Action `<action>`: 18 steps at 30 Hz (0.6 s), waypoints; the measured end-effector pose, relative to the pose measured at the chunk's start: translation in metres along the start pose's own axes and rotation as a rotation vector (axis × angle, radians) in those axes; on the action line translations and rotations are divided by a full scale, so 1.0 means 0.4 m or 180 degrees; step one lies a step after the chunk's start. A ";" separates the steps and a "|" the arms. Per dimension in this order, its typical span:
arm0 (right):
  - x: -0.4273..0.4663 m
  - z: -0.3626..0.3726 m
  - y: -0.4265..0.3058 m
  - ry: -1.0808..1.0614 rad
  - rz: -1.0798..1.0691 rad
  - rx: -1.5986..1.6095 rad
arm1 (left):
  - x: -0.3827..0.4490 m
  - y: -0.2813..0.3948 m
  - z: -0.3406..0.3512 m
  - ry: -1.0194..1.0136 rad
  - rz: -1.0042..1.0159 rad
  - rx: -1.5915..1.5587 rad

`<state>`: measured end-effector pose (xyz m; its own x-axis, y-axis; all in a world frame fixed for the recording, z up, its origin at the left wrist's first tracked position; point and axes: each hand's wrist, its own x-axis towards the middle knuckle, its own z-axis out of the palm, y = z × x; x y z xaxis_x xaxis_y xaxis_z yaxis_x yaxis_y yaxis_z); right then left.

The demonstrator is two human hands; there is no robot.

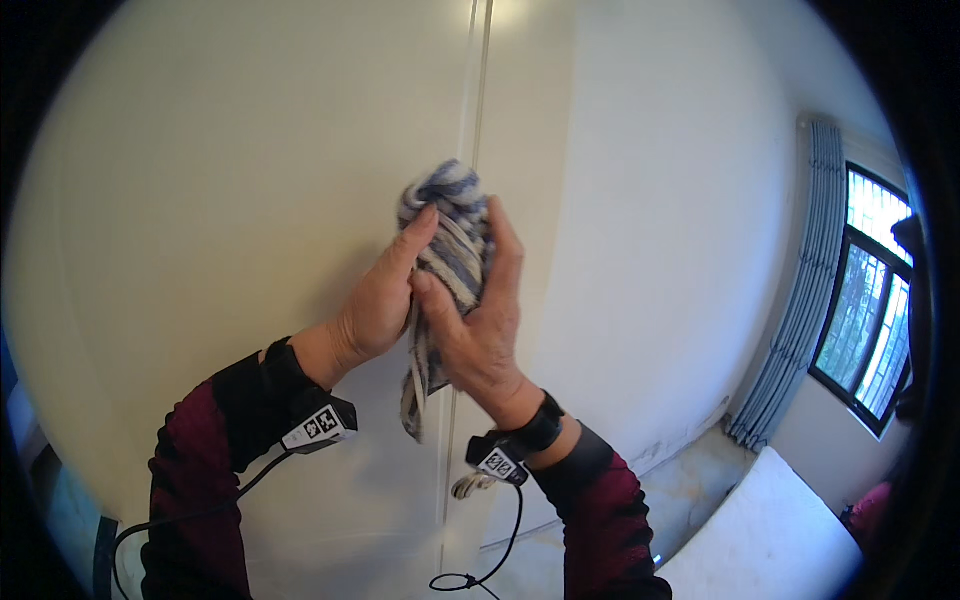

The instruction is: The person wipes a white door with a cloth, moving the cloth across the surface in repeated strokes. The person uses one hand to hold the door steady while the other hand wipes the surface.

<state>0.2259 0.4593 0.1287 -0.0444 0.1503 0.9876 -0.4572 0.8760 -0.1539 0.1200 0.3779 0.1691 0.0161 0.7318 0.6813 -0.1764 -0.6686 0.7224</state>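
Both hands grip a bunched, striped cloth (454, 259) in blue-grey and cream, held up before a pale, smooth panel surface (247, 187). My left hand (382, 300) holds it from the left, the thumb lying on its front. From the right, my right hand (487, 322) wraps round it, thumb in front and fingers along the far edge. A loose end of the cloth hangs below the hands. Each wrist wears a black strap with a small cabled device. Another striped bit of fabric (472, 486) shows below my right wrist; whether it joins the cloth cannot be told.
A vertical seam (484, 90) runs down the panel, with a white wall (660, 225) to its right. Farther right are a grey-blue curtain (802, 285) and a dark-framed window (862, 307). A white flat surface (772, 532) lies at the lower right. Thin cables hang from both wrist devices.
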 end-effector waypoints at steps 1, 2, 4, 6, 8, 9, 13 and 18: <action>0.021 -0.030 0.015 0.0060 -0.0103 -0.0097 | 0.018 -0.009 0.011 -0.0347 0.0112 -0.0077; 0.041 -0.060 0.033 0.0058 -0.0417 -0.0420 | 0.037 -0.018 0.023 -0.0499 0.0152 -0.0063; 0.089 -0.118 0.075 0.0003 -0.0904 -0.0814 | 0.078 -0.011 0.034 -0.0329 0.0555 0.1574; 0.145 -0.156 0.123 -0.0015 -0.1082 -0.0952 | 0.115 0.042 0.021 -0.0177 0.2167 0.4384; 0.199 -0.191 0.166 0.0146 -0.1321 -0.1444 | 0.158 0.113 0.000 0.0125 0.3404 0.6235; 0.226 -0.203 0.185 0.0148 -0.1437 -0.1765 | 0.180 0.144 -0.003 0.0433 0.3575 0.6879; 0.275 -0.196 0.232 -0.0229 -0.1830 -0.2170 | 0.251 0.184 0.009 0.1373 0.2830 0.7634; 0.308 -0.182 0.207 -0.0359 -0.2092 -0.1647 | 0.204 0.195 0.028 0.1633 0.2060 0.8020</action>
<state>0.2471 0.5835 0.2355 -0.0125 -0.4862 0.8738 0.0424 0.8728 0.4862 0.1185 0.3839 0.2823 0.2718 0.2444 0.9308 0.6748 0.6412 -0.3654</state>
